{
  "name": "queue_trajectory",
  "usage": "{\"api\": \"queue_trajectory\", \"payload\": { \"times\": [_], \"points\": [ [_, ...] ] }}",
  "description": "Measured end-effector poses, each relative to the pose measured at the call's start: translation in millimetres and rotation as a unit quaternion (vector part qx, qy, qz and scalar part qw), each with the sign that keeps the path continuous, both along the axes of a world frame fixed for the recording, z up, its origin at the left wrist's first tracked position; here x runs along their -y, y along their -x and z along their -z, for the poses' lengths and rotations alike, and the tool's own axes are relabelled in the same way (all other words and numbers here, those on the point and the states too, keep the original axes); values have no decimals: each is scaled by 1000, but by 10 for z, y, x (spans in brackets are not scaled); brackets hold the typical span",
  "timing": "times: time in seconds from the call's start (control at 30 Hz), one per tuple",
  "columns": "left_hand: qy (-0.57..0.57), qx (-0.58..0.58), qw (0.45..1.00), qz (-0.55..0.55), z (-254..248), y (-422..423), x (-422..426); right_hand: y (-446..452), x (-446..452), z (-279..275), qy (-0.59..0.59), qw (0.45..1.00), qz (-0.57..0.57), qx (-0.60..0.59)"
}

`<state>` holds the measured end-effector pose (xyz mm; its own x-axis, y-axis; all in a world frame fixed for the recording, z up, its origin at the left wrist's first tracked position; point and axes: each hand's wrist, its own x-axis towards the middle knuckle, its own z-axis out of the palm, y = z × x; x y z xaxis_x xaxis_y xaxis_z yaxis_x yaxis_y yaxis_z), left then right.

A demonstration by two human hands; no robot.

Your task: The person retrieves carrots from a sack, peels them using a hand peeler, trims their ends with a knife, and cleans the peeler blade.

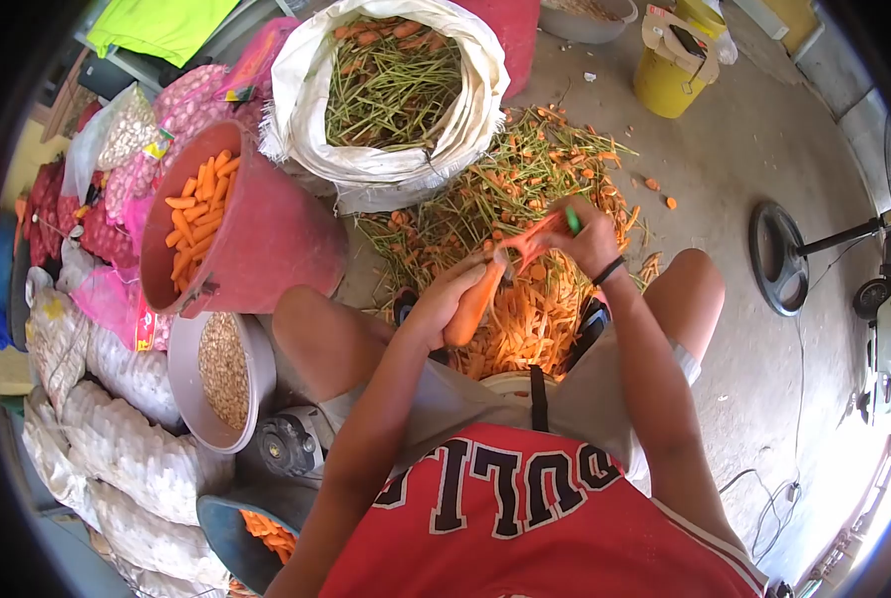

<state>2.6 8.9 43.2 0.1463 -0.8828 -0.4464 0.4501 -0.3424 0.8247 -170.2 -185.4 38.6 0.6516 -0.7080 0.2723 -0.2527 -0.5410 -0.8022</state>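
Note:
My left hand is closed around a large peeled-looking carrot, tilted with its thick end toward me. In my right hand is a peeler with an orange-red body and a green part. The peeler's head meets the upper end of the carrot, close to my left fingertips; the exact contact is hard to see. Beneath both hands lies a heap of orange peelings, which merges farther out with green stalks and carrot tops.
A white sack of stalks stands ahead. At left are a red tub of peeled carrots, a grey basin and filled sacks. A blue tub holds carrots. A yellow bucket and round-based stand are right.

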Motion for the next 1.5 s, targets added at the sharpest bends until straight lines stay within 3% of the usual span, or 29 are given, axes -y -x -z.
{"api": "queue_trajectory", "payload": {
  "times": [0.03, 0.17, 0.23, 0.27, 0.37, 0.5, 0.57, 0.63, 0.73, 0.83, 0.93, 1.03, 1.07, 1.13, 1.23, 1.3, 1.37, 1.43, 1.47, 1.5],
  "points": [
    [1, 4, 1000, 19, -41, 4, -35, 38, 77, 0, -20, 999, 45, -22],
    [0, -110, 993, -45, 37, -57, 6, -48, -272, -130, -71, 996, -61, -5],
    [17, -137, 986, -89, 40, -28, 92, -136, -610, -84, 40, 986, -159, 28],
    [7, -131, 988, -84, 24, -15, 95, -150, -607, -81, 39, 986, -160, 33],
    [15, -69, 996, -56, 12, -3, 25, -148, -461, -27, 3, 993, -113, 34],
    [-35, -88, 996, 3, 6, -75, -52, -17, -62, 5, -39, 999, 6, 7],
    [-3, -126, 991, -44, 1, -82, 7, -39, -156, 0, -98, 995, -4, 13],
    [22, -144, 982, -116, 52, -55, 71, -128, -528, -4, -31, 988, -131, 76],
    [36, -102, 991, -81, 130, -65, 71, -174, -653, -129, 100, 984, -132, 60],
    [-22, -67, 996, -45, 60, -55, -24, -118, -251, 29, -37, 998, -45, 23],
    [-44, -33, 998, -39, -75, -19, -10, -12, -58, -17, -21, 999, 24, -11],
    [53, -134, 989, -41, 237, -176, 1, -46, -381, 23, -117, 992, -27, 33],
    [19, -96, 989, -107, 92, -107, 32, -84, -518, -38, -57, 996, -68, 26],
    [23, -99, 988, -114, 154, -69, 70, -139, -754, -166, 56, 988, -143, 16],
    [8, -89, 993, -76, 154, -43, 5, -172, -547, -28, 35, 993, -97, 63],
    [-12, -45, 998, -36, 104, -43, -24, -63, -231, -17, 12, 1000, -8, 12],
    [-9, -74, 996, -41, -9, -30, -45, -6, 37, 133, 71, 995, 57, 31],
    [22, -133, 989, -60, 146, -104, -14, -31, -130, 77, -35, 998, 19, 53],
    [47, -146, 986, -64, 318, -172, 10, -61, -327, -60, -59, 998, -35, 5],
    [45, -136, 986, -87, 306, -149, 41, -108, -507, 11, -7, 993, -108, 52]
  ]
}}
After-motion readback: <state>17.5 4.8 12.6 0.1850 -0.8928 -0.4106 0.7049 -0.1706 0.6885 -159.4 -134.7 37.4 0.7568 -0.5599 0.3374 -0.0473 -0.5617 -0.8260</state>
